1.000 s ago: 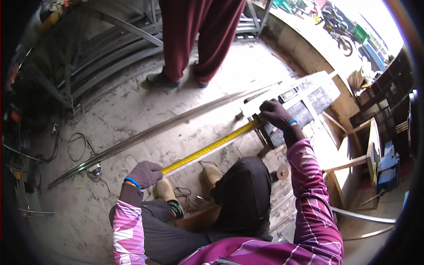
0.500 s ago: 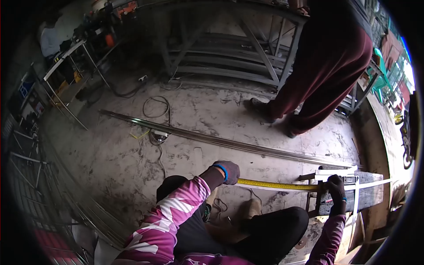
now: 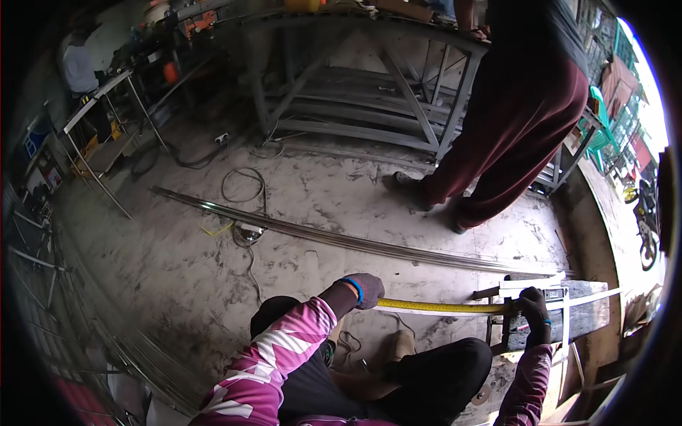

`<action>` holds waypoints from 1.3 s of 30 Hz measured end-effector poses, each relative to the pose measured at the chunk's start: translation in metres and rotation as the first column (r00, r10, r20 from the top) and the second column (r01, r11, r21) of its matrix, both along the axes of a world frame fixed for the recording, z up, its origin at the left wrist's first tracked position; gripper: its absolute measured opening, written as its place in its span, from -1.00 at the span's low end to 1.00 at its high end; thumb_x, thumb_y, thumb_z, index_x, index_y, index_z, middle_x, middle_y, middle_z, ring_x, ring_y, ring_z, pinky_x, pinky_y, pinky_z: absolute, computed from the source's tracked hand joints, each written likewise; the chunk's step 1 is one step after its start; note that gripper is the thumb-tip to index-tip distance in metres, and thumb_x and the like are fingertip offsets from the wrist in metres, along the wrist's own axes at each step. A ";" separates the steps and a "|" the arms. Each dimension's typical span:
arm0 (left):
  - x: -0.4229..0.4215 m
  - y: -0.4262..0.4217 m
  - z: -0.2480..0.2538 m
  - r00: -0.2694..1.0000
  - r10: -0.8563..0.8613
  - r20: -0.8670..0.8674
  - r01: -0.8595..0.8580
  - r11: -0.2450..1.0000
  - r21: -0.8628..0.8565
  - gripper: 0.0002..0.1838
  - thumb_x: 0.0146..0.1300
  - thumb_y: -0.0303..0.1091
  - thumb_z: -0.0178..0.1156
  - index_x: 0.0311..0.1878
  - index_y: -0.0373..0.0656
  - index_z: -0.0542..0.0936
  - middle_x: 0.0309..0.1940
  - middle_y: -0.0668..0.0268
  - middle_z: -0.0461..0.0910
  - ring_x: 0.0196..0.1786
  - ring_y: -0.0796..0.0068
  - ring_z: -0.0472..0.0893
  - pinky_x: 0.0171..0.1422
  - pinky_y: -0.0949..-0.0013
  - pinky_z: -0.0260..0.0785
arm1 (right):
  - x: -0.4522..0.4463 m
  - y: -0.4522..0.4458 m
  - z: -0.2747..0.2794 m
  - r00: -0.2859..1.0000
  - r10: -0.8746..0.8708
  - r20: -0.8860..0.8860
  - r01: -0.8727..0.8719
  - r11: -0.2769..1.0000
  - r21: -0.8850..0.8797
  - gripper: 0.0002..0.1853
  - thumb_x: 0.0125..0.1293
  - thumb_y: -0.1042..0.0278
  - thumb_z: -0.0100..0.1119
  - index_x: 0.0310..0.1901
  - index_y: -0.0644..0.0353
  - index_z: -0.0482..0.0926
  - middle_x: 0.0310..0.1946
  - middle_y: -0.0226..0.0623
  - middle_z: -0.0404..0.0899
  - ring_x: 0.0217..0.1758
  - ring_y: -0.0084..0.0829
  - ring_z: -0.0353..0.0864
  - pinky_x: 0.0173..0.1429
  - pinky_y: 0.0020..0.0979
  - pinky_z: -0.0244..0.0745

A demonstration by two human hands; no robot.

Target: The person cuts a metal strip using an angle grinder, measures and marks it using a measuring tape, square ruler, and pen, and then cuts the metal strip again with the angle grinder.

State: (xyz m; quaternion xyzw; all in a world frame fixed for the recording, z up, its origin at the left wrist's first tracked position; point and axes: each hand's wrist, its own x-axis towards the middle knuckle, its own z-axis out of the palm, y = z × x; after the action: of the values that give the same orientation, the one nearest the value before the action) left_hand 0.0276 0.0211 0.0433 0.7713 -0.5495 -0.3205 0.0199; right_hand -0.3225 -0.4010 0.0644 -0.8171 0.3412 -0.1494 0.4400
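A yellow tape measure (image 3: 444,307) is stretched along a thin pale metal bar (image 3: 419,312) in front of my knees. My left hand (image 3: 367,290), in a dark glove, is closed round the left end of the tape and bar. My right hand (image 3: 532,307), also gloved, is closed on the tape's right end, over the edge of a dark block-like stand (image 3: 590,302). White metal pieces lie across the stand, and the bar's far end sticks out beyond it. The fingertips of both hands are hidden.
Long metal bars (image 3: 320,238) lie on the floor, beside a coiled cable (image 3: 244,186). A person in dark red trousers (image 3: 518,128) stands at a metal workbench (image 3: 355,131). Another person (image 3: 78,67) is at the far left. A grinding disc (image 3: 482,395) is by my right knee.
The view has swung left, bringing the workbench and far-left person into sight. Both hands keep hold of the stretched tape. The standing person now leans over the bench.
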 end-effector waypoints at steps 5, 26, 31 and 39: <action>-0.006 -0.004 0.018 0.999 0.009 0.035 -0.010 0.999 0.036 -0.63 0.13 -0.32 0.15 -0.01 0.03 0.77 0.00 0.13 0.73 0.08 0.04 0.70 0.16 0.01 0.54 | -0.001 0.003 0.000 1.000 0.023 0.017 -0.021 0.996 -0.083 -0.82 -0.04 0.43 0.36 -0.40 0.28 0.58 -0.46 -0.33 0.55 -0.40 -0.46 0.57 -0.29 -0.40 0.53; -0.006 -0.012 0.009 0.997 -0.063 0.049 0.060 0.996 0.071 -0.53 0.07 -0.21 0.18 0.10 0.09 0.74 0.02 0.14 0.72 0.09 0.06 0.69 0.22 0.08 0.52 | 0.008 0.018 0.028 0.939 -0.074 -0.337 0.046 0.995 -0.089 -0.43 0.06 0.15 0.37 0.09 0.32 0.60 -0.09 0.04 0.66 -0.03 -0.15 0.70 0.09 -0.24 0.60; -0.009 -0.021 0.003 0.996 -0.084 0.025 0.083 0.995 0.062 -0.51 0.07 -0.20 0.18 0.13 0.08 0.72 0.07 0.15 0.71 0.13 0.08 0.67 0.25 0.08 0.50 | 0.010 0.017 0.036 0.910 -0.041 -0.413 -0.041 0.981 -0.188 -0.42 0.08 0.07 0.35 0.07 0.30 0.62 -0.09 0.05 0.71 -0.02 -0.16 0.72 0.09 -0.24 0.60; -0.015 -0.036 -0.003 0.990 -0.140 0.018 0.139 0.989 0.051 -0.56 0.07 -0.22 0.19 0.05 0.06 0.76 -0.03 0.11 0.73 0.07 0.06 0.69 0.20 0.07 0.51 | 0.007 0.016 0.032 0.944 0.030 -0.329 -0.091 0.981 -0.171 -0.61 0.12 0.07 0.35 -0.23 0.29 0.66 -0.33 -0.13 0.71 -0.24 -0.22 0.70 -0.08 -0.24 0.59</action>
State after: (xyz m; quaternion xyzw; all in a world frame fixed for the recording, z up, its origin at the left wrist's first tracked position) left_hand 0.0121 -0.0153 0.0404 0.7347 -0.5940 -0.3264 -0.0274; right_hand -0.3159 -0.3847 0.0961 -0.8779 0.3682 -0.0301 0.3047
